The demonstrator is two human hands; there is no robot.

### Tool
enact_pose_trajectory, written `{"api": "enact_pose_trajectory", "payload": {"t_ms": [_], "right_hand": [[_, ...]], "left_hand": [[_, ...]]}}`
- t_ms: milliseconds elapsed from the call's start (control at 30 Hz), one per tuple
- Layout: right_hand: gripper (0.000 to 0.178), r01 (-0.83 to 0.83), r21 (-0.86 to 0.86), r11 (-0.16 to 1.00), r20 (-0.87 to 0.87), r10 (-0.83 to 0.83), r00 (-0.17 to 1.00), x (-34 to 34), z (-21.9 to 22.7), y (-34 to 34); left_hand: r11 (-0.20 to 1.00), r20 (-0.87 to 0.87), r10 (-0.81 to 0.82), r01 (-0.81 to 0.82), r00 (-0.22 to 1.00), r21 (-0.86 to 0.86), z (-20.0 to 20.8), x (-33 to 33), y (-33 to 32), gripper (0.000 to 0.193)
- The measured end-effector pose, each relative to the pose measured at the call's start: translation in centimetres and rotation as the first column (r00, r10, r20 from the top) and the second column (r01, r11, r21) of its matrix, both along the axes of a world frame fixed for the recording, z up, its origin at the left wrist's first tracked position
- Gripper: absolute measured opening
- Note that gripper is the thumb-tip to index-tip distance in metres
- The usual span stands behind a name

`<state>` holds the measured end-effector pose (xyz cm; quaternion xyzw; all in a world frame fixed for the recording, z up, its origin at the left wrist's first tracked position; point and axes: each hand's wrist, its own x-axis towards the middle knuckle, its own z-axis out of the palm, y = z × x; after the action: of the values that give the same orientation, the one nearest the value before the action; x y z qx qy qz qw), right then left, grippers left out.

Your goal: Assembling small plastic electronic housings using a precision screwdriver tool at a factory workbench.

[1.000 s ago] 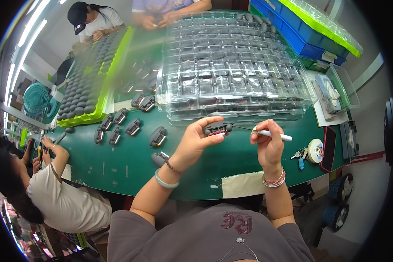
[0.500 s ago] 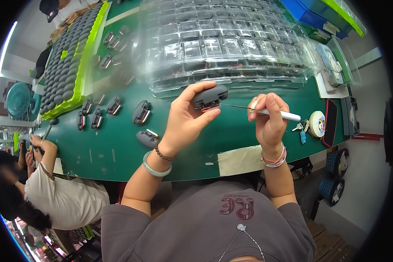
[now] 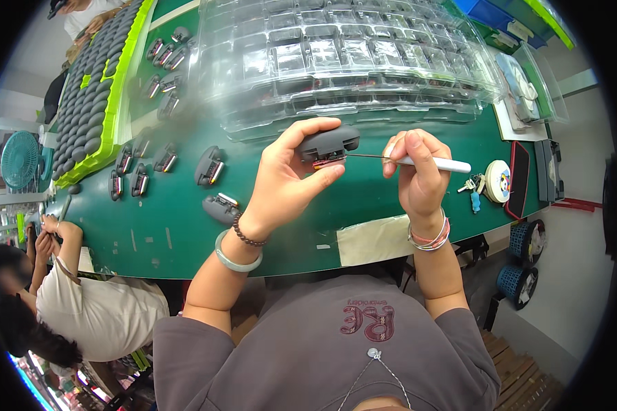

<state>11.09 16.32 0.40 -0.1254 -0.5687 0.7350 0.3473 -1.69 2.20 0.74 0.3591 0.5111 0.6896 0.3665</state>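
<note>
Closer came the tool (image 3: 445, 165), tight in the right hand (image 3: 420, 171); its tip seemingly reached the pod (image 3: 328, 143) the left hand (image 3: 281, 179) pinched.

1. Green surface (image 3: 288, 246), bare along much of its front.
2. Left: lime-green tray (image 3: 118, 103) of dark rounded pieces; scattered grey units (image 3: 209, 166).
3. Far middle: stacked clear trays (image 3: 349, 75).
4. Near edge: beige sheet (image 3: 371, 241).
5. Right: keys (image 3: 467, 185), round pale case (image 3: 497, 180).
</note>
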Motion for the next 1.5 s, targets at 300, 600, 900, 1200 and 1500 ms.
{"api": "enact_pose_trajectory", "payload": {"t_ms": [300, 600, 900, 1200, 1500], "right_hand": [[0.034, -0.061, -0.065, 0.996, 0.007, 0.062, 0.998, 0.0, 0.1, 0.4], [0.033, -0.225, -0.428, 0.876, -0.127, 0.188, 0.974, -0.3, -0.6, 0.5], [0.033, -0.153, -0.444, 0.883, -0.097, 0.122, 0.988, -0.4, -0.5, -0.1], [0.035, 0.026, -0.019, 0.999, 0.001, -0.026, 1.0, -0.3, 0.5, -0.8], [0.036, -0.093, -0.259, 0.961, -0.055, 0.081, 0.995, -0.4, -0.3, -0.3]], "left_hand": [[0.999, -0.059, -0.032, 0.032, 0.998, -0.006, -0.1, 0.1, -0.1, 0.047], [0.994, 0.185, -0.111, 0.113, 0.976, 0.005, 0.6, 0.2, -0.3, 0.049], [0.998, 0.144, -0.064, 0.063, 0.988, 0.015, 0.4, 0.0, -0.3, 0.048], [0.999, 0.03, -0.041, 0.041, 0.999, 0.005, 0.4, 0.0, -0.2, 0.047], [0.998, 0.063, -0.069, 0.068, 0.996, 0.018, 0.5, 0.0, -0.2, 0.046]]}}
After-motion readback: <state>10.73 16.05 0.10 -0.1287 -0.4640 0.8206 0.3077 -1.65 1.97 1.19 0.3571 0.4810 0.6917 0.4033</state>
